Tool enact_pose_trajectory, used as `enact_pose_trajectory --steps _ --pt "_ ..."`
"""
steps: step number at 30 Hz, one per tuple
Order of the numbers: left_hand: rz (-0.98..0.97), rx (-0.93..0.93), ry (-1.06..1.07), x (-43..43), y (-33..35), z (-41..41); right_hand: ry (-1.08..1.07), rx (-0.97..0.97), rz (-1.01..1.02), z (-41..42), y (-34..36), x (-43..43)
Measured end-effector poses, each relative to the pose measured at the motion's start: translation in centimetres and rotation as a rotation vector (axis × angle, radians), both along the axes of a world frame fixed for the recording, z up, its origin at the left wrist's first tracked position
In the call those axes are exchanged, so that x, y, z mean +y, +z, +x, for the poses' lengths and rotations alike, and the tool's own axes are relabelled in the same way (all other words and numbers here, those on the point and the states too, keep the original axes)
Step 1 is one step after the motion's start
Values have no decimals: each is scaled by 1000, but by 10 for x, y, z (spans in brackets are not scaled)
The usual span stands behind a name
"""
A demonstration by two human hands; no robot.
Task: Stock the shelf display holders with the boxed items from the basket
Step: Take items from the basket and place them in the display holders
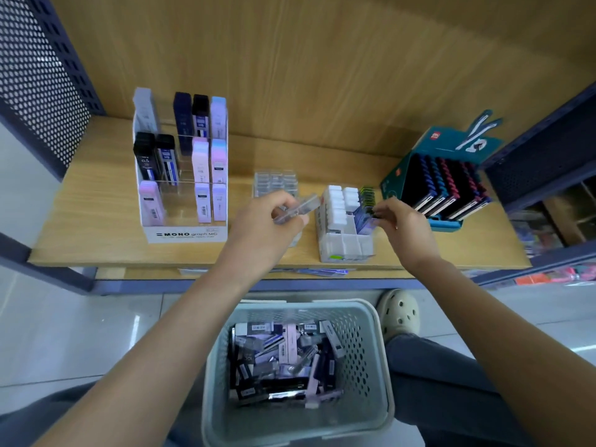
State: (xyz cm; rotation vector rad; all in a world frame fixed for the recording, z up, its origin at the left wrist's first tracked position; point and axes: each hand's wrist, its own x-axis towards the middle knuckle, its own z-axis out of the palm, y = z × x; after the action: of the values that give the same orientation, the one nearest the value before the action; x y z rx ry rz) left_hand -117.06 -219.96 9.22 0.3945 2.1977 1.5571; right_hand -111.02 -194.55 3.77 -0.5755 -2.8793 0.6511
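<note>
My left hand (269, 217) grips a clear flat box (298, 208) above the shelf, in front of a clear holder (275, 182) of similar clear boxes. My right hand (398, 219) pinches a small dark box (371, 209) at the right column of the white compartment holder (343, 243), which carries white-capped boxes (337, 203) and dark ones with yellow-green tops (367, 191). On the floor below sits the pale green basket (371, 317), full of several mixed boxes (283, 359).
A tiered MONO display (182, 233) with black, navy and pastel lead cases stands at the shelf's left. A teal carton (396, 175) of dark packs stands at the right. The wooden shelf (96, 221) has dark perforated metal sides. My shoe (400, 314) is beside the basket.
</note>
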Motion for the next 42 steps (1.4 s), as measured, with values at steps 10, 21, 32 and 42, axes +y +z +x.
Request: enact_pose_trajectory --steps 10,21,32,42 --pt "-62 26 -35 8 -6 7 4 43 173 -6 -2 -3" --pt "-144 43 -154 15 -4 22 126 84 -422 -3 48 -79" --pt "-54 50 -57 -16 -2 39 203 -38 -913 33 70 -101" --pt "-285 462 -156 -29 15 71 170 38 -1072 66 72 -108"
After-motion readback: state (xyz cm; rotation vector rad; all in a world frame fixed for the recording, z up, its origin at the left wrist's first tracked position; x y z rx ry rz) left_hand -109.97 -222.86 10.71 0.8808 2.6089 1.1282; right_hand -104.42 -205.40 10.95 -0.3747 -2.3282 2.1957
